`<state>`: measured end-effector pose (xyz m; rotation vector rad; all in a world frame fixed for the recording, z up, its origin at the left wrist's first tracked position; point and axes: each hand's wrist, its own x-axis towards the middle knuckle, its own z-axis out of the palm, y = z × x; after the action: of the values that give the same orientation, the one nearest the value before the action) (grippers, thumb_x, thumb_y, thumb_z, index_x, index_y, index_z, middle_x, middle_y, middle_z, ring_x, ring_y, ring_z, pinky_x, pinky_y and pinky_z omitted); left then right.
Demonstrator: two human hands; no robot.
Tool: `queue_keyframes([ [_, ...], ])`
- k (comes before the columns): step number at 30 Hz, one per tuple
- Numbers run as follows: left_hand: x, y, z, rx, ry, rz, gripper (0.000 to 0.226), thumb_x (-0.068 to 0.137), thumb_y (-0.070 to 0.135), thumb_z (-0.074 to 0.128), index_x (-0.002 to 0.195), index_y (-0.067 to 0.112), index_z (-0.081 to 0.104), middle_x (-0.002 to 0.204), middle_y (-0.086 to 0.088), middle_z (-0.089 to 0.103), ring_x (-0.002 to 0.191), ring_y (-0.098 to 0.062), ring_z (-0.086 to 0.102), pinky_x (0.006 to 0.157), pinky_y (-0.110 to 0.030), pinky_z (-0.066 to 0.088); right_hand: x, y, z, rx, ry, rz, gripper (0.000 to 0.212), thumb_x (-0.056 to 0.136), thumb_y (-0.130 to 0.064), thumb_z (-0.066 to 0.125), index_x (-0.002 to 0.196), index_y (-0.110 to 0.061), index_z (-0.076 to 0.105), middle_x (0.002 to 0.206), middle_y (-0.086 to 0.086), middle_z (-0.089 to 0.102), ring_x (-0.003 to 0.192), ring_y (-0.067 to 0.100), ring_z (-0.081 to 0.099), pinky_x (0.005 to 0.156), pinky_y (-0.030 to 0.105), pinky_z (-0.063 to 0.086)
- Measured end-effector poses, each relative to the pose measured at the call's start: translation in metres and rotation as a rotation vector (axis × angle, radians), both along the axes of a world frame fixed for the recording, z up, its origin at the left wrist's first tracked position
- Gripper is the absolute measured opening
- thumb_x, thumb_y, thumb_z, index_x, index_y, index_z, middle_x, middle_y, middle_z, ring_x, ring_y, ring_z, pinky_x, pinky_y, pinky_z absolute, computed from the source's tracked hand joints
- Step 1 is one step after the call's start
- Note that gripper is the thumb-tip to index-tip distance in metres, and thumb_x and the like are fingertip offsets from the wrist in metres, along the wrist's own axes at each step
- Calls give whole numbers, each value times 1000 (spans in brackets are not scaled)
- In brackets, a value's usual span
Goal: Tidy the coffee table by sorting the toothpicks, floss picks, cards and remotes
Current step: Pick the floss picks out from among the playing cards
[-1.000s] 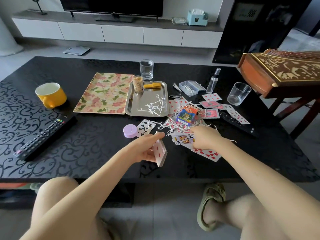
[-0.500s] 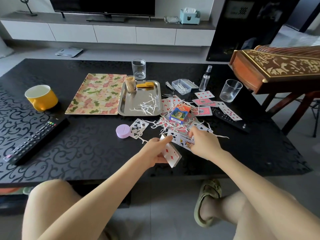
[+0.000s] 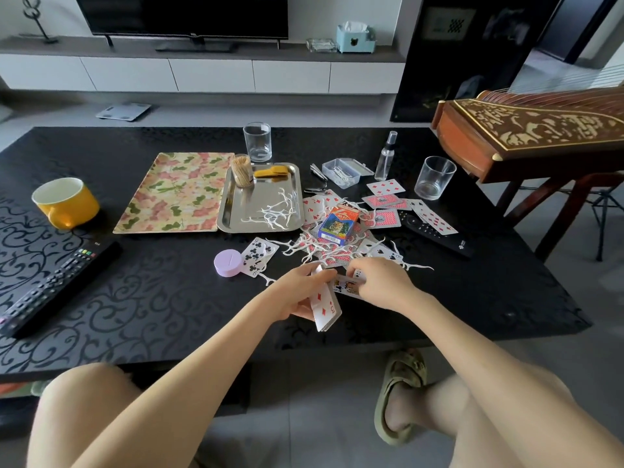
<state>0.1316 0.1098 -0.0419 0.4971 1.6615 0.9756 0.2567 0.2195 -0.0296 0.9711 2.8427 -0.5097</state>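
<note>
Left hand (image 3: pixel 297 293): grips one card stack (image 3: pixel 325 310), frame centre.
Right hand (image 3: pixel 383 282): pinches cards (image 3: pixel 345 288) just beside it.
Remotes: two, left-edge remote (image 3: pixel 57 285) and centre-right remote (image 3: pixel 435 235).

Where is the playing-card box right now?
In the head view the card box lies right of centre atop scattered cards, between the steel tray to its left and the small black remote to its right.
</note>
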Motion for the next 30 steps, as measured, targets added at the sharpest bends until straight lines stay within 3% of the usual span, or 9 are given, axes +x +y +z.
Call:
queue_keyframes([
  [4,11,7,-4,12,-49,0,43,90,42,56,119,11,52,84,-5,59,75,-20,64,78,-42,58,15,5,-17,-152,357,-52,10,88,-17,61,96,-22,63,89,-7,65,84,15,62,69,32,51],
  [8,21,16,-7,36,-117,8,46,88,46,58,119,11,53,90,-7,65,79,-21,66,77,-41,58,31,4,-24,-312,636,-125,8,89,-12,59,91,-20,58,83,-9,59,79,6,58,73,27,51],
  [11,26,19,-8,49,-167,-8,47,88,45,58,120,11,53,90,-8,65,76,-20,66,77,-40,58,41,9,-28,-242,591,-70,14,89,-8,58,97,-19,56,89,-7,63,83,12,61,74,35,53],
  [14,26,22,-9,45,-133,-28,50,86,50,58,119,12,54,87,-7,64,74,-19,66,75,-39,58,47,12,-33,-52,442,18,28,89,-9,59,113,-23,56,101,-6,67,92,15,62,73,26,48],
  [18,31,30,-7,12,-61,-53,45,86,53,56,108,14,55,87,-7,65,77,-21,67,76,-41,58,45,14,-30,45,435,87,23,91,-19,57,114,-23,58,102,-8,68,93,12,62,73,25,48],
  [22,40,38,-8,-31,-64,12,28,90,41,57,99,15,53,84,-8,63,73,-22,66,73,-42,59,52,15,-39,-41,573,9,21,96,-29,50,108,-17,63,88,-5,70,78,8,64,65,27,50],
  [26,48,42,-14,-57,-62,65,35,89,37,58,110,9,55,85,-9,66,72,-22,68,68,-40,60,66,12,-56,-49,805,-160,39,96,-41,41,91,-10,65,62,-10,59,59,4,58,51,20,43],
  [28,52,45,-17,-46,-69,103,36,89,35,59,111,8,54,87,-10,67,76,-23,69,68,-40,60,70,3,-69,-27,896,-225,39,97,-40,38,89,-12,64,62,-10,59,56,4,56,47,21,42],
  [30,56,47,-19,-34,-73,135,35,89,34,58,111,8,53,88,-11,66,79,-25,69,69,-40,60,68,-6,-79,-54,902,-278,42,97,-44,35,94,-13,64,71,-7,65,60,6,60,50,31,48],
])
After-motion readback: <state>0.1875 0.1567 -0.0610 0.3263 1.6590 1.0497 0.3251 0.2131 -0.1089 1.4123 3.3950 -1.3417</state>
